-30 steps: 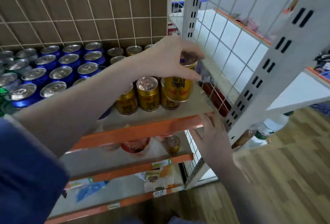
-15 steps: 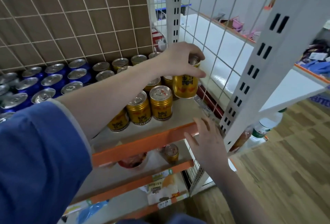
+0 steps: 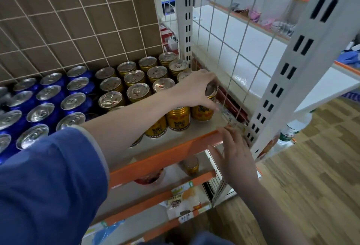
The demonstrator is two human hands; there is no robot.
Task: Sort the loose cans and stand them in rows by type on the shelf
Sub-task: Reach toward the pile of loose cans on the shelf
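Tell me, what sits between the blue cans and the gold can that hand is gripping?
In the head view, rows of upright gold cans fill the shelf between the blue cans and the gripped can under the left hand.

**Shelf board and what stands on it**

I see the shelf (image 3: 206,127), a pale board with an orange front lip, backed by wire grid. Blue cans (image 3: 41,112) stand upright in rows on its left part. Gold cans (image 3: 136,90) stand in rows on the right, reaching near the front edge. A strip of bare board runs along the right side beside the mesh.
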